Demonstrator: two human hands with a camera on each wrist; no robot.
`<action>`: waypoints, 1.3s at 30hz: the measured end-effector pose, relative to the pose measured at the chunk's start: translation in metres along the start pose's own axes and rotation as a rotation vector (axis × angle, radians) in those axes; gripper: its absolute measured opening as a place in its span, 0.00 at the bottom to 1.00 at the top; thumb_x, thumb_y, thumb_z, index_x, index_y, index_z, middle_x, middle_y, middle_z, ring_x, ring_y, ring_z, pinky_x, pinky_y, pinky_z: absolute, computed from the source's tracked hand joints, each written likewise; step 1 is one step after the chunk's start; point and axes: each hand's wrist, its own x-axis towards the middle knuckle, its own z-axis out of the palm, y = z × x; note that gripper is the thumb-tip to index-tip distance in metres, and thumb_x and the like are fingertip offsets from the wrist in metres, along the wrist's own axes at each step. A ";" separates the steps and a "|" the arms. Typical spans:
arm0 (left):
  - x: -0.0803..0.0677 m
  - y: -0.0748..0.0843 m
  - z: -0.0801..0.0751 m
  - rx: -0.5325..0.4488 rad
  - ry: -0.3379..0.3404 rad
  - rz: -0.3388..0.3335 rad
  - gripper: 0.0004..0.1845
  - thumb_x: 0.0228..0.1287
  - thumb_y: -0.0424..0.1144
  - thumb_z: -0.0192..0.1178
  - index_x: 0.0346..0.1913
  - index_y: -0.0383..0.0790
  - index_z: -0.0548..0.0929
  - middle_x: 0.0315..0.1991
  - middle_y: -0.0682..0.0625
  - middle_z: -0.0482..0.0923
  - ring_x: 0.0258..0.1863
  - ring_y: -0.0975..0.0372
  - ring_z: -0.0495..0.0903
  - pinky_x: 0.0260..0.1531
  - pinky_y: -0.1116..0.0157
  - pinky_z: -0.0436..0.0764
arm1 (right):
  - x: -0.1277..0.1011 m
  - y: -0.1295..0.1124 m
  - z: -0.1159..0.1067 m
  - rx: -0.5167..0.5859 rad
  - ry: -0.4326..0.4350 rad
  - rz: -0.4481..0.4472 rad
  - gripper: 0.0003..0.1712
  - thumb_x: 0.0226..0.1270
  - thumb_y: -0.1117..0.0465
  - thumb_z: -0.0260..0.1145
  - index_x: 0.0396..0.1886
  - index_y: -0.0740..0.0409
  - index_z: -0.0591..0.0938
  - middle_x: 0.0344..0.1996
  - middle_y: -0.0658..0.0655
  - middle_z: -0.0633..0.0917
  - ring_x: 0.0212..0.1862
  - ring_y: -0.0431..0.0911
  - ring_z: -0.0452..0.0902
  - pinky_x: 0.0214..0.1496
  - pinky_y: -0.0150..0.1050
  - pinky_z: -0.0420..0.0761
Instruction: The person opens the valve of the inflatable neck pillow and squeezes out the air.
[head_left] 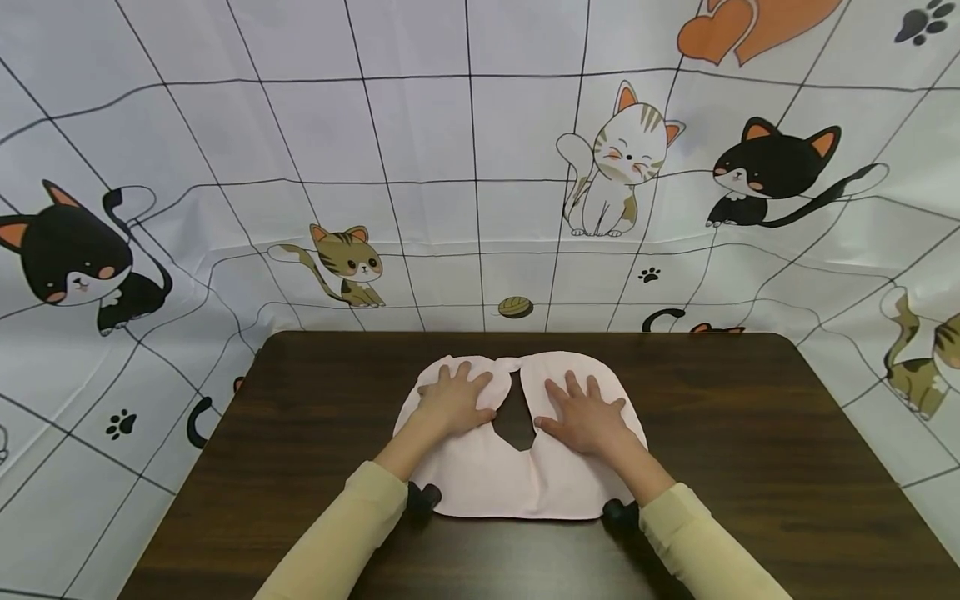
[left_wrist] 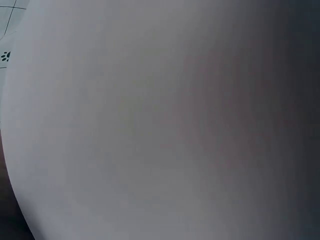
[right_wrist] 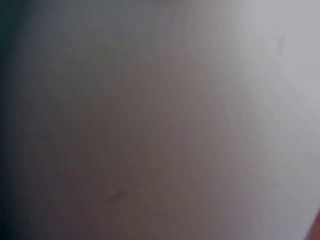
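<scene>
A pale pink cloth bib [head_left: 487, 479] lies spread on the dark wooden table, its two upper ends meeting at the top around a narrow neck opening. On its left half rests my left hand [head_left: 452, 402], palm down with fingers spread. My right hand [head_left: 588, 419] lies the same way on the right half, thumb near the opening's edge. Neither hand grips the cloth. In the left wrist view the pale bib [left_wrist: 100, 120] fills nearly everything, close and blurred. The right wrist view is a dim blur of pale cloth [right_wrist: 290, 100], and no fingers can be made out there.
The brown table [head_left: 750, 433] extends to both sides of the bib. Behind it and at the sides hangs a white sheet [head_left: 420, 133] with black grid lines and printed cats. Dark wrist cameras [head_left: 621, 515] sit under both wrists.
</scene>
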 end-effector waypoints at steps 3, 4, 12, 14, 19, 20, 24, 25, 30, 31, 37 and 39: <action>0.003 0.001 -0.002 -0.002 -0.009 -0.001 0.36 0.67 0.59 0.65 0.75 0.55 0.71 0.72 0.39 0.64 0.67 0.35 0.66 0.45 0.25 0.72 | 0.000 0.000 -0.002 0.006 0.000 -0.001 0.43 0.73 0.35 0.59 0.80 0.51 0.65 0.78 0.70 0.59 0.77 0.74 0.48 0.57 0.86 0.56; 0.003 0.001 -0.003 -0.002 -0.013 -0.003 0.35 0.66 0.59 0.65 0.75 0.55 0.72 0.72 0.39 0.65 0.66 0.36 0.67 0.44 0.25 0.73 | 0.000 0.001 -0.002 0.009 -0.002 -0.002 0.43 0.73 0.35 0.60 0.80 0.51 0.65 0.78 0.70 0.59 0.77 0.74 0.48 0.56 0.86 0.56; 0.006 0.000 -0.006 -0.017 -0.056 -0.016 0.36 0.66 0.60 0.64 0.74 0.56 0.72 0.72 0.39 0.65 0.65 0.36 0.68 0.44 0.26 0.73 | 0.003 0.001 -0.003 0.006 -0.014 0.000 0.43 0.72 0.36 0.61 0.79 0.50 0.66 0.78 0.69 0.60 0.76 0.74 0.50 0.55 0.85 0.59; 0.005 -0.001 -0.008 -0.035 -0.067 -0.027 0.36 0.68 0.63 0.61 0.76 0.56 0.71 0.73 0.40 0.64 0.66 0.36 0.67 0.46 0.26 0.72 | 0.004 0.001 -0.004 0.007 -0.019 0.001 0.43 0.72 0.36 0.60 0.80 0.50 0.65 0.78 0.70 0.59 0.76 0.73 0.50 0.56 0.85 0.59; -0.007 -0.002 -0.016 -0.074 -0.031 -0.046 0.36 0.75 0.65 0.51 0.78 0.53 0.67 0.77 0.41 0.62 0.73 0.36 0.60 0.53 0.24 0.66 | 0.002 0.000 -0.010 0.030 0.016 0.000 0.46 0.74 0.35 0.59 0.82 0.52 0.59 0.78 0.71 0.56 0.75 0.73 0.53 0.61 0.82 0.58; -0.011 -0.002 -0.018 -0.076 -0.006 -0.042 0.35 0.76 0.64 0.50 0.78 0.52 0.67 0.77 0.41 0.61 0.74 0.36 0.59 0.54 0.24 0.66 | 0.001 0.000 -0.012 0.033 0.032 -0.002 0.46 0.74 0.35 0.59 0.83 0.52 0.58 0.78 0.71 0.56 0.75 0.73 0.54 0.62 0.82 0.57; -0.027 -0.001 -0.021 -0.074 0.101 -0.014 0.31 0.79 0.56 0.50 0.78 0.49 0.67 0.77 0.38 0.60 0.75 0.34 0.55 0.55 0.24 0.65 | -0.007 0.000 -0.014 0.038 0.102 -0.023 0.45 0.74 0.37 0.60 0.82 0.52 0.60 0.78 0.72 0.56 0.75 0.73 0.55 0.63 0.81 0.56; -0.030 0.000 -0.021 -0.072 0.124 -0.004 0.29 0.79 0.54 0.52 0.77 0.48 0.68 0.77 0.37 0.60 0.75 0.34 0.56 0.54 0.24 0.66 | -0.010 0.001 -0.013 0.034 0.110 -0.032 0.45 0.75 0.37 0.60 0.82 0.53 0.60 0.78 0.71 0.56 0.75 0.72 0.55 0.63 0.81 0.56; -0.041 0.000 -0.014 -0.076 0.180 0.035 0.25 0.79 0.46 0.55 0.74 0.49 0.72 0.76 0.36 0.61 0.73 0.33 0.59 0.49 0.25 0.70 | -0.022 0.000 -0.005 0.034 0.135 -0.058 0.48 0.73 0.38 0.62 0.83 0.55 0.57 0.79 0.71 0.54 0.75 0.72 0.54 0.64 0.81 0.54; -0.041 -0.001 -0.011 -0.078 0.175 0.036 0.25 0.79 0.46 0.55 0.74 0.50 0.72 0.76 0.36 0.60 0.73 0.33 0.58 0.49 0.25 0.70 | -0.023 0.000 -0.004 0.038 0.137 -0.062 0.48 0.73 0.38 0.63 0.82 0.56 0.57 0.79 0.71 0.54 0.75 0.72 0.54 0.63 0.81 0.54; -0.037 -0.006 0.006 -0.068 0.095 0.016 0.33 0.77 0.53 0.55 0.81 0.55 0.62 0.81 0.37 0.48 0.76 0.32 0.49 0.53 0.20 0.61 | -0.023 0.000 0.007 0.022 0.086 -0.061 0.48 0.73 0.38 0.62 0.82 0.55 0.58 0.80 0.71 0.50 0.77 0.73 0.48 0.62 0.84 0.51; -0.036 -0.006 0.012 -0.070 0.080 0.016 0.36 0.77 0.55 0.54 0.82 0.56 0.58 0.82 0.38 0.43 0.77 0.32 0.46 0.53 0.20 0.59 | -0.024 0.001 0.009 0.002 0.064 -0.060 0.46 0.74 0.37 0.60 0.82 0.55 0.59 0.80 0.70 0.50 0.77 0.72 0.48 0.61 0.84 0.51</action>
